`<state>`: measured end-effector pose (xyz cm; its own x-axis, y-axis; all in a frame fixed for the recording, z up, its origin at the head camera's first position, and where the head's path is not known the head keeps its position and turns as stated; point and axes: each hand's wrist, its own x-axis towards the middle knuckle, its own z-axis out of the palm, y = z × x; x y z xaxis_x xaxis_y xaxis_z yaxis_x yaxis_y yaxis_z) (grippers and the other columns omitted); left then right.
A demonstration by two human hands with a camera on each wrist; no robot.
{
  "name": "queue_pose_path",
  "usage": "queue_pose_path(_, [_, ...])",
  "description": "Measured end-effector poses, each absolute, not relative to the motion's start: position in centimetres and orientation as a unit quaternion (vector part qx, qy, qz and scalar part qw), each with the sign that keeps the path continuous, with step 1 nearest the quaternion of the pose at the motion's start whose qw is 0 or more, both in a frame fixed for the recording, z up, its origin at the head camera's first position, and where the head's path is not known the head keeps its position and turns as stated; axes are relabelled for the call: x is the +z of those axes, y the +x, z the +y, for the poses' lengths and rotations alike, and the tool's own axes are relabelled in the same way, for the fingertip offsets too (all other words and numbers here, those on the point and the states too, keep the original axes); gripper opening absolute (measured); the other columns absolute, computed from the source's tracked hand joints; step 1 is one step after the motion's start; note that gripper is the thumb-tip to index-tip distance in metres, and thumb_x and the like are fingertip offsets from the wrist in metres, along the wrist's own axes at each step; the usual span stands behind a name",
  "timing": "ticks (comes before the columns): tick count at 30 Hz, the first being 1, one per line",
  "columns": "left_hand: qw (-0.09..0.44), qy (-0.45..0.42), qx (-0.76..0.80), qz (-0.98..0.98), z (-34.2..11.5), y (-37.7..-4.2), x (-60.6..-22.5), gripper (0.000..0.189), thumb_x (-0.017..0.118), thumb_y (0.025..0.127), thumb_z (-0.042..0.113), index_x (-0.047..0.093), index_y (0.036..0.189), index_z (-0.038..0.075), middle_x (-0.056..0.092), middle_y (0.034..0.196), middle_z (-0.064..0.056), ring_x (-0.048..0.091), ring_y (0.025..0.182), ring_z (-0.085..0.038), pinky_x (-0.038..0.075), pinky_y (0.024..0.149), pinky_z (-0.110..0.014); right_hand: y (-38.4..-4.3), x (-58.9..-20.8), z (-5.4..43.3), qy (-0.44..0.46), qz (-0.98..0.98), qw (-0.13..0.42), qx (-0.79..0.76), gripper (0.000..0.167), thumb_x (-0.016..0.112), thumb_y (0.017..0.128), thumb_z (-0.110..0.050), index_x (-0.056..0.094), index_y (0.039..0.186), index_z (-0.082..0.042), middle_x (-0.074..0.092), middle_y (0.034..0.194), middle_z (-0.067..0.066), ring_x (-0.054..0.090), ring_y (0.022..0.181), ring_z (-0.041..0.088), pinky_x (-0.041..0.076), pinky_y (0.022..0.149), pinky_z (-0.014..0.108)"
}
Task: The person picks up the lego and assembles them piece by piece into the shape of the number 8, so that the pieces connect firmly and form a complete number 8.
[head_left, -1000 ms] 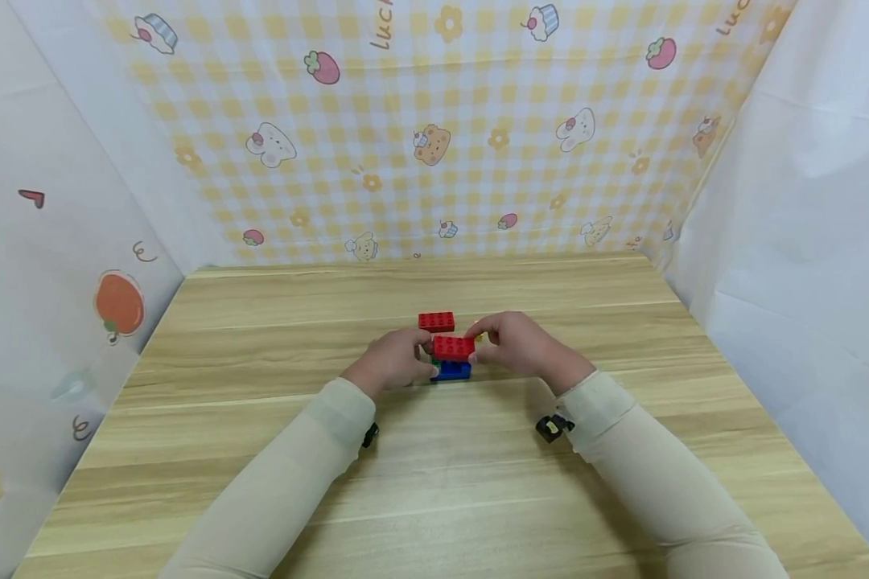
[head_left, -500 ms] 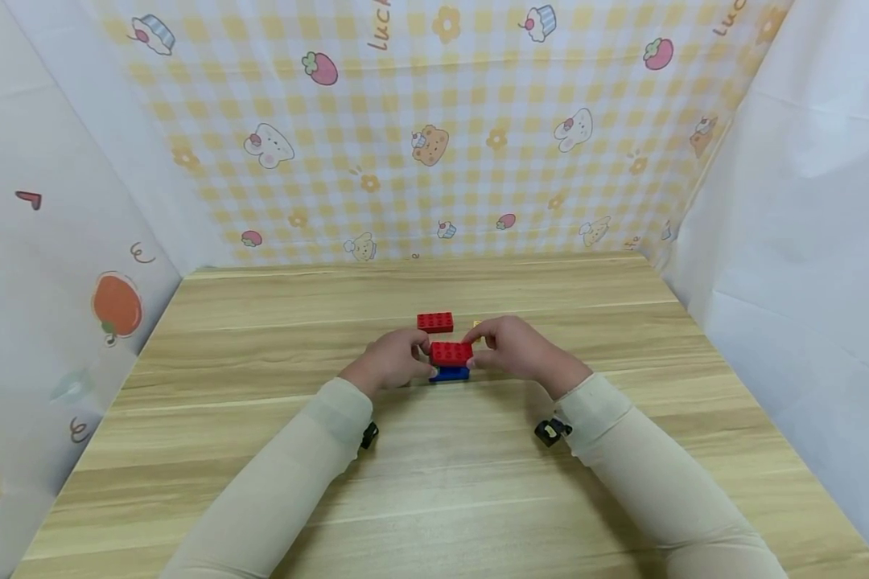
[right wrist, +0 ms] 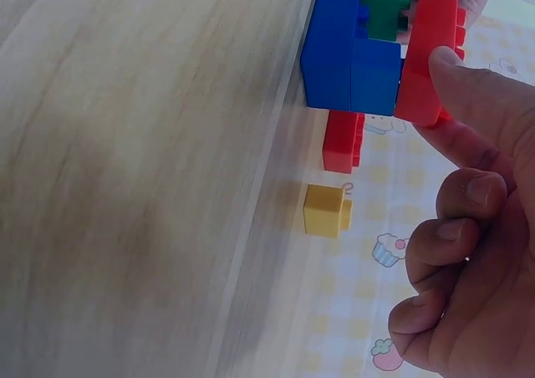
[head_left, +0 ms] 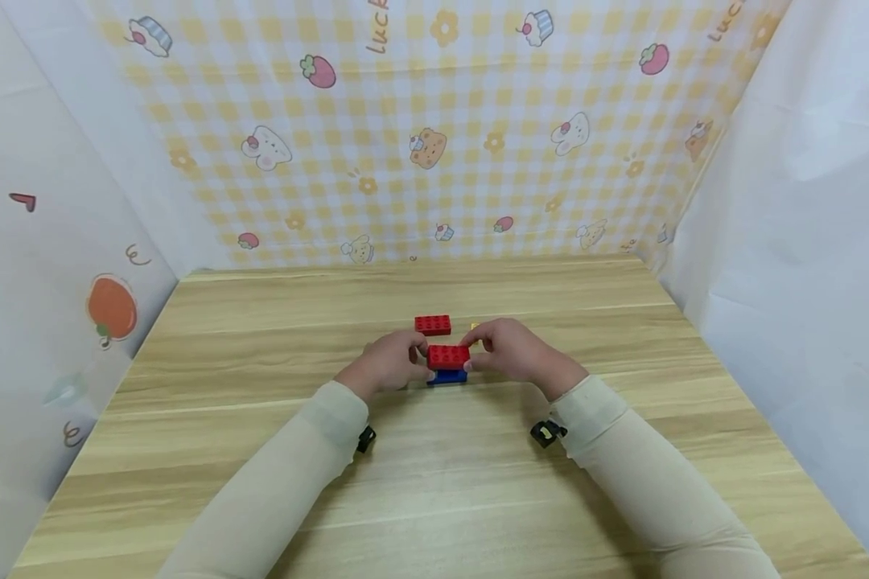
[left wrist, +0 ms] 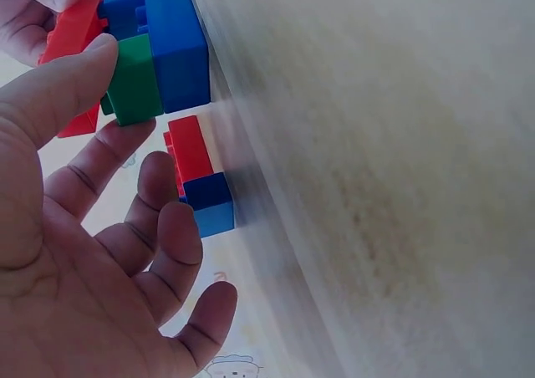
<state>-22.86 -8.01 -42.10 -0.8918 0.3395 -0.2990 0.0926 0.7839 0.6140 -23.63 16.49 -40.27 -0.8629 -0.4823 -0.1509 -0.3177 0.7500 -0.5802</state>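
A red eight-stud brick (head_left: 448, 357) sits above a blue brick (head_left: 446, 377) on the table. Between them are a green block (left wrist: 138, 81) and a small blue block (right wrist: 374, 77), side by side on the long blue one. Green studs still show in a narrow gap under the red brick, which looks slightly tilted. My left hand (head_left: 387, 362) pinches the green block with thumb and index finger, close against the red brick. With thumb and index finger, my right hand (head_left: 514, 350) grips the red brick's right end; its other fingers are curled.
Behind the stack lies another red brick (head_left: 433, 325). A yellow block (right wrist: 324, 211) stands to its right, mostly hidden by my right hand in the head view. A loose blue block (left wrist: 209, 206) is on the left. A checked cloth (head_left: 405, 185) hangs behind the table.
The held red brick has come down and slightly nearer over the blocks, covering the green one in the head view. Both hands stay around the stack.
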Motion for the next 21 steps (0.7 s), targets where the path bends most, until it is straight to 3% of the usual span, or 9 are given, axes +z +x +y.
queue_pose_path(7, [0.172, 0.142, 0.347, 0.911, -8.4, -22.3, -41.7, 0.035, 0.08, 0.095, 0.03, 0.065, 0.124, 0.019, 0.061, 0.106, -0.004, 0.057, 0.091, -0.023, 0.048, 0.078, -0.037, -23.5, -40.2, 16.4, -0.217, 0.922, 0.15, -0.282, 0.03, 0.082, 0.094, -0.027, 0.078, 0.122, -0.017, 0.047, 0.071, -0.002, 0.046, 0.073, 0.018, 0.037, 0.065, 0.032])
queue_pose_path(21, [0.146, 0.15, 0.353, 0.912, -8.3, -21.7, -41.1, 0.022, 0.078, 0.097, 0.026, 0.068, 0.116, 0.018, 0.061, 0.109, -0.006, 0.056, 0.094, -0.023, 0.048, 0.082, -0.039, -23.5, -40.3, 16.4, -0.223, 0.925, 0.141, -0.273, 0.031, 0.082, 0.094, -0.027, 0.078, 0.122, -0.017, 0.049, 0.073, -0.001, 0.047, 0.074, 0.018, 0.038, 0.066, 0.032])
